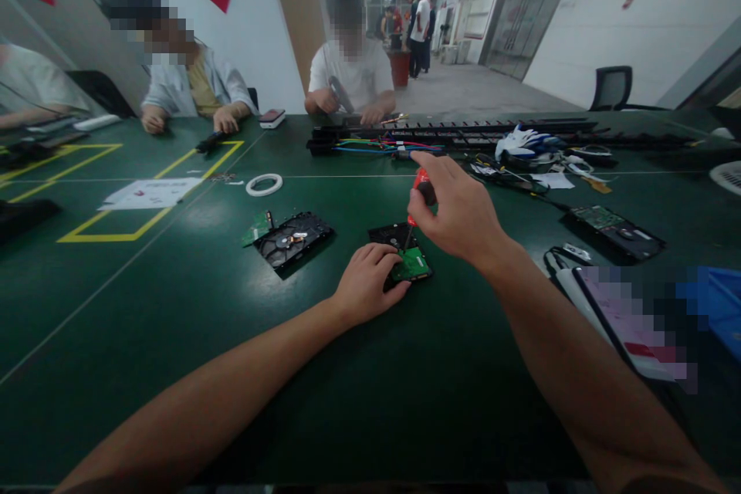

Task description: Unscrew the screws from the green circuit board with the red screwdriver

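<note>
Left hand (370, 285) clamps the drive (415, 264) against the worktop (191, 340), likely so it cannot turn; right hand (460, 204) is closed around the screwdriver (425, 187), its shaft slanting down to the drive. The drive lies well in from the worktop's near edge, leaving forearm room. An opened drive (296, 239) sits leftward, apart; cables (376, 145) bound the reach toward the far edge.

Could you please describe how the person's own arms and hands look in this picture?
The left hand and right hand are bare: no gloves or rings visible. The left forearm and right forearm are uncovered too, with no watch, bracelet, cable or marking visible. Whether sleeves begin at the bottom edge is unclear.
</note>
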`<state>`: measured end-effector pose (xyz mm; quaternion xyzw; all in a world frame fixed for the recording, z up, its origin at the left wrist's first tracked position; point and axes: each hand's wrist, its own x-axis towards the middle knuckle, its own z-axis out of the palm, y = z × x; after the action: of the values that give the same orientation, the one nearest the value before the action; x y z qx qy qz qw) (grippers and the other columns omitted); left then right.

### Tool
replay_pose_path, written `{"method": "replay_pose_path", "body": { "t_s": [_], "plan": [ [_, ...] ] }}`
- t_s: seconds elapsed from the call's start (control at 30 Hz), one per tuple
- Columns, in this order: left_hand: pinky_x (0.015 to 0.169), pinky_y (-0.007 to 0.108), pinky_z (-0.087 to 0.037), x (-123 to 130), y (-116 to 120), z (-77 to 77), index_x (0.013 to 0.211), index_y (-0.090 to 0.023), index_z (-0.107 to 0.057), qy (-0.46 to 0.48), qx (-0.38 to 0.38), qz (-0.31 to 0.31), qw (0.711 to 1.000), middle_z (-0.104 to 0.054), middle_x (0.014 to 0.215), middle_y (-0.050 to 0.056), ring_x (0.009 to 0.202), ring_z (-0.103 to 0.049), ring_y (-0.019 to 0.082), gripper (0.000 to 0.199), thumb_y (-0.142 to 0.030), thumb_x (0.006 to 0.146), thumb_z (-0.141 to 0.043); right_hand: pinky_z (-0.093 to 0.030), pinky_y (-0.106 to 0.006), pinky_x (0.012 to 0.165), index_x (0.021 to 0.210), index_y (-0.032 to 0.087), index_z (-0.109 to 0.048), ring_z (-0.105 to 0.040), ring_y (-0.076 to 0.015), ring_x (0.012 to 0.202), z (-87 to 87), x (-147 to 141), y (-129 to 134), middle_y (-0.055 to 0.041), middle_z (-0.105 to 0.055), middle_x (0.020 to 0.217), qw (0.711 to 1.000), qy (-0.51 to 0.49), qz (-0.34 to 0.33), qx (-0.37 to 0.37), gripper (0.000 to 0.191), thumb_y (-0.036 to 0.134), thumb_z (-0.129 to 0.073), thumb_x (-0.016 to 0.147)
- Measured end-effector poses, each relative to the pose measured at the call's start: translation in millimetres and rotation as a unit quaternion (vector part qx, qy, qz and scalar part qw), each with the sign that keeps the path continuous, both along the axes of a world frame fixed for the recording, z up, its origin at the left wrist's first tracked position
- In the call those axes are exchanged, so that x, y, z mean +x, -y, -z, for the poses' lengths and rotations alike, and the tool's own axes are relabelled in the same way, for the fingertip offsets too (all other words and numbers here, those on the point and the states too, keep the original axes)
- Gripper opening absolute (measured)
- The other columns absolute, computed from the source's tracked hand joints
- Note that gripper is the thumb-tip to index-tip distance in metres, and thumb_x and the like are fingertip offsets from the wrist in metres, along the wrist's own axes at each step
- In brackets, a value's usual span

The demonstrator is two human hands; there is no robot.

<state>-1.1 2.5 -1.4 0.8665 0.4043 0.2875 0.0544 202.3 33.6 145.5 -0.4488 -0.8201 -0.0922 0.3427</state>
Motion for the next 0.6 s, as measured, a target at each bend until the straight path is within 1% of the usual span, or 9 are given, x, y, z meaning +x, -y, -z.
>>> {"method": "replay_pose_path", "body": {
  "t_s": [0.07,0.13,0.2,0.23,0.27,0.37,0.43,0.5,0.6],
  "plan": [
    [0.113,0.056,-0.053,-0.1,-0.1,0.6,0.125,-0.024,-0.068,0.001,-0.001,-0.001,1.0,-0.068,0.134,0.011,0.13,-0.063,0.034,0.036,-0.041,0.095,-0.077,-0.053,-0.042,0.083,0.146,0.016,-0.06,-0.067,-0.0305,0.098,0.2,0.9,-1.0,-0.015,-0.071,0.117,1.0,-0.005,0.002,0.005,0.049,0.033,-0.054,0.1],
    [0.113,0.056,-0.053,0.0,0.1,0.3,0.125,-0.023,-0.069,0.001,-0.002,-0.002,1.0,-0.068,0.134,0.011,0.129,-0.063,0.034,0.036,-0.042,0.096,-0.077,-0.052,-0.041,0.082,0.139,0.019,-0.065,-0.067,-0.0297,0.095,0.5,2.1,-1.6,-0.0129,-0.071,0.112,1.0,-0.004,0.002,0.006,0.044,0.04,-0.058,0.101],
    [0.113,0.056,-0.053,0.1,0.6,-0.7,0.125,-0.023,-0.069,0.001,-0.003,-0.002,1.0,-0.068,0.134,0.012,0.129,-0.063,0.034,0.035,-0.041,0.096,-0.076,-0.053,-0.041,0.082,0.139,0.02,-0.065,-0.067,-0.0294,0.094,0.7,2.7,-1.4,-0.0117,-0.071,0.11,1.0,-0.002,-0.003,0.01,0.046,0.046,-0.06,0.102],
    [0.113,0.056,-0.053,0.1,0.9,-1.3,0.125,-0.023,-0.069,0.0,-0.003,-0.001,1.0,-0.068,0.134,0.012,0.129,-0.063,0.034,0.035,-0.041,0.096,-0.076,-0.053,-0.042,0.083,0.142,0.02,-0.064,-0.067,-0.0296,0.095,0.6,2.6,-1.0,-0.0119,-0.071,0.111,1.0,-0.001,-0.007,0.01,0.048,0.047,-0.059,0.102],
    [0.112,0.056,-0.053,0.1,1.0,-1.7,0.125,-0.022,-0.069,0.0,-0.002,0.0,1.0,-0.068,0.134,0.012,0.129,-0.063,0.034,0.035,-0.041,0.096,-0.075,-0.053,-0.042,0.084,0.146,0.019,-0.062,-0.067,-0.03,0.096,0.5,2.3,-0.6,-0.0128,-0.071,0.114,1.0,-0.001,-0.011,0.009,0.05,0.045,-0.058,0.103],
    [0.112,0.056,-0.053,-0.2,0.8,-1.9,0.125,-0.022,-0.068,-0.001,0.0,0.0,1.0,-0.068,0.134,0.012,0.128,-0.063,0.034,0.036,-0.041,0.096,-0.076,-0.055,-0.045,0.088,0.154,0.015,-0.055,-0.068,-0.0315,0.101,0.1,0.9,-0.1,-0.0167,-0.072,0.125,1.0,-0.002,-0.022,-0.003,0.055,0.032,-0.054,0.101],
    [0.113,0.056,-0.053,-0.4,0.4,-1.3,0.126,-0.023,-0.068,-0.001,-0.002,0.0,1.0,-0.068,0.134,0.012,0.129,-0.063,0.034,0.036,-0.041,0.096,-0.076,-0.055,-0.046,0.089,0.155,0.013,-0.053,-0.068,-0.0322,0.103,0.3,0.7,-1.2,-0.0178,-0.072,0.128,1.0,-0.006,-0.023,-0.004,0.057,0.029,-0.054,0.1],
    [0.113,0.056,-0.053,-0.3,0.3,-0.9,0.126,-0.023,-0.068,-0.001,-0.003,0.0,1.0,-0.068,0.134,0.012,0.129,-0.062,0.034,0.036,-0.041,0.096,-0.076,-0.055,-0.046,0.088,0.152,0.014,-0.056,-0.068,-0.032,0.1,0.9,1.4,-3.0,-0.0167,-0.073,0.122,1.0,-0.007,-0.015,-0.003,0.054,0.033,-0.056,0.101],
    [0.113,0.057,-0.053,0.1,0.6,-1.3,0.125,-0.022,-0.068,0.001,-0.002,0.0,1.0,-0.068,0.134,0.012,0.129,-0.063,0.034,0.036,-0.041,0.096,-0.076,-0.054,-0.044,0.085,0.141,0.016,-0.064,-0.068,-0.0303,0.094,1.9,3.0,-4.7,-0.0131,-0.073,0.111,1.0,-0.003,-0.003,-0.004,0.049,0.045,-0.059,0.103]
  ]
}}
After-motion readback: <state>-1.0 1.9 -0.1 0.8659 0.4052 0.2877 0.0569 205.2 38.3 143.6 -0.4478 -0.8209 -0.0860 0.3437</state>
